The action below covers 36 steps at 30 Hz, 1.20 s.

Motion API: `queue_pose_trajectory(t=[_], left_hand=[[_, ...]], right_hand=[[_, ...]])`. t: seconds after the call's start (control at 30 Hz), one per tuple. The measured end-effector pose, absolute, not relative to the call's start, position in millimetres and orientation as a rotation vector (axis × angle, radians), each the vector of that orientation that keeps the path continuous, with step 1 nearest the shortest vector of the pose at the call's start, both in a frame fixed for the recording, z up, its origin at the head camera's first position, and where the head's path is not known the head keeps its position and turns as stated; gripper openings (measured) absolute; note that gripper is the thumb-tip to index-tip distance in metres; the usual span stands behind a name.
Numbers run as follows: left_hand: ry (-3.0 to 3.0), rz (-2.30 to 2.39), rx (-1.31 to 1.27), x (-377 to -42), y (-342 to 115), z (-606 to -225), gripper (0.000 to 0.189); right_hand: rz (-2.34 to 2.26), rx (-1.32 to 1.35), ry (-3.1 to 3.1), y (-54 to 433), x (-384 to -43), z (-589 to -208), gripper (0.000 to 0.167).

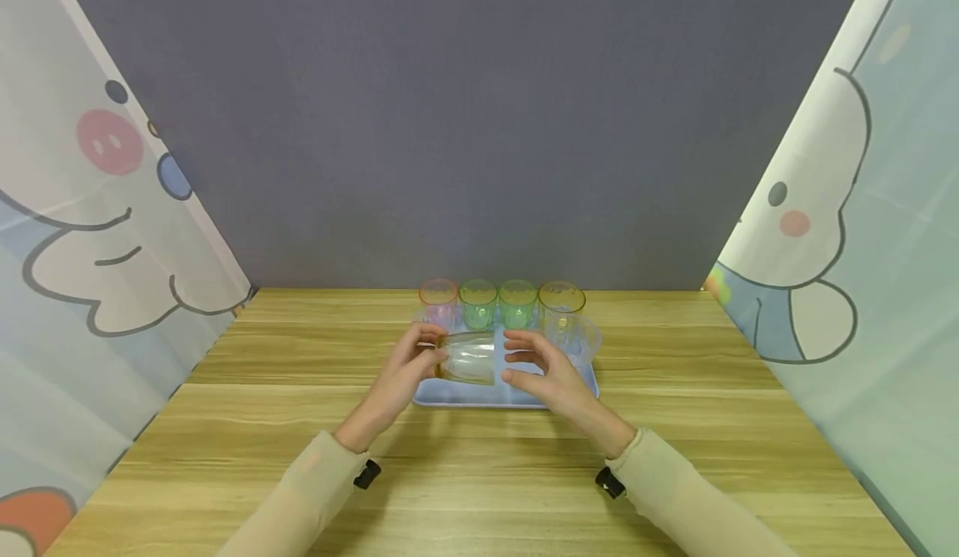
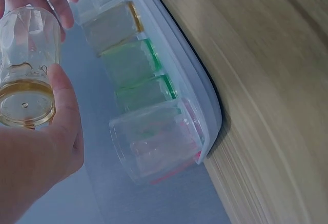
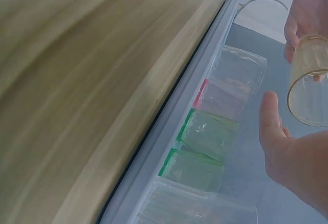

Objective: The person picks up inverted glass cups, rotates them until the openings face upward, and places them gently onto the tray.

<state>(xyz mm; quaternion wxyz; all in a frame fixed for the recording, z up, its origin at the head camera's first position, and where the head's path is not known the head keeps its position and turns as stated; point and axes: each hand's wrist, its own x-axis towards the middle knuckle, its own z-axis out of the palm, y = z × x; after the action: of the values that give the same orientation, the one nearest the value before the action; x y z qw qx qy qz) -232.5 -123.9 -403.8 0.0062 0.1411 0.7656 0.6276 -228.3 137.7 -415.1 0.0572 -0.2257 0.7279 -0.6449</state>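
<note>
My left hand holds a clear drinking glass with an amber tint, thumb and fingers round its base end. The glass lies sideways in the air above a pale blue tray, its mouth pointing right. Just past that mouth is my right hand, fingers apart and curved a little, with nothing in them. A small gap separates it from the rim. In the right wrist view, the thumb of the right hand stands away from the glass.
Along the tray's back stand a pink glass, two green glasses, one at the left and one at the right, and an amber-rimmed glass. Clear glasses stand at the right and left ends. A grey panel rises behind the wooden table.
</note>
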Motion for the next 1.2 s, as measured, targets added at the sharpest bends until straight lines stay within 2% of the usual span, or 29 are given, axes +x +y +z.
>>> queue_pose_trajectory(t=[0.5, 1.2], left_hand=[[2.378, 1.940, 0.452, -232, -118, -404, 0.031], [2.315, 1.991, 0.437, -233, -104, -411, 0.031]], right_hand=[[-1.932, -0.718, 2.201, 137, -228, -412, 0.065], [-1.991, -0.718, 2.195, 141, -229, -414, 0.062]])
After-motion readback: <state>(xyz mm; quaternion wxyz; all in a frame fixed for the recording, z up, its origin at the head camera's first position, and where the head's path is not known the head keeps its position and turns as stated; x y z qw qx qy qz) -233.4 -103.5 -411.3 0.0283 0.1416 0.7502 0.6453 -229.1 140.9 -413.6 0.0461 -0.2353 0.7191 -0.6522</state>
